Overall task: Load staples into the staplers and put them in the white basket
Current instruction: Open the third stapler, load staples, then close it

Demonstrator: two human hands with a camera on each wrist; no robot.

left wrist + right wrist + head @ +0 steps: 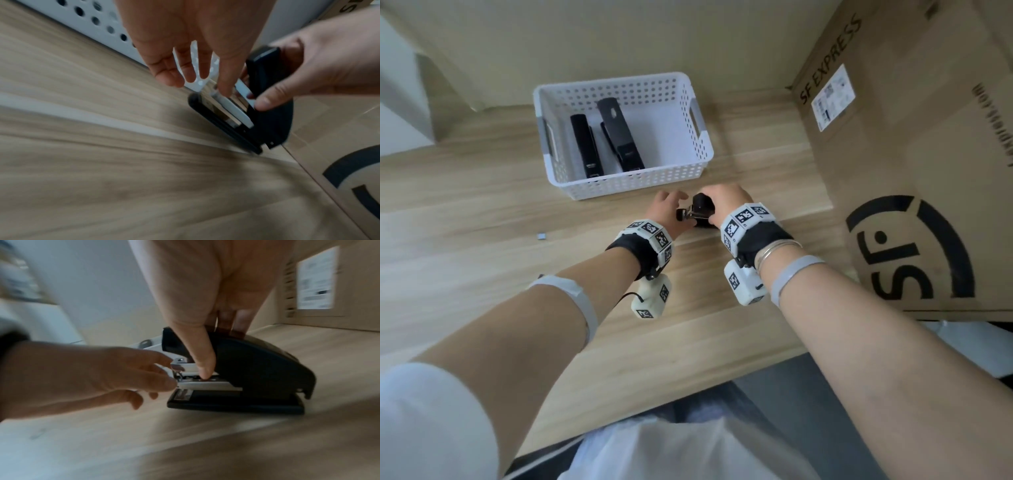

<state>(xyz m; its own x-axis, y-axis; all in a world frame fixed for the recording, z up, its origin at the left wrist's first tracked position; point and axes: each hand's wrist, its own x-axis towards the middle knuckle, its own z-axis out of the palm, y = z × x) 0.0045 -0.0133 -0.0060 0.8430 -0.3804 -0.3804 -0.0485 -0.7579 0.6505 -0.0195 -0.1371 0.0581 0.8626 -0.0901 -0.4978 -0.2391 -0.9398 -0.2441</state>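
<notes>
A small black stapler (703, 205) stands on the wooden table just in front of the white basket (619, 190), its top cover lifted and the metal magazine (205, 384) showing. My right hand (213, 353) grips the black cover from above, thumb down one side and fingers on the other. My left hand (172, 376) pinches the front end of the magazine; whether a staple strip is between the fingers is hidden. Two black staplers (585, 147) (621, 137) lie side by side in the basket.
A large cardboard box (911, 154) stands at the right, close to my right wrist. A small metal staple piece (541, 236) lies on the table to the left. The table's near edge (688, 387) runs below my forearms.
</notes>
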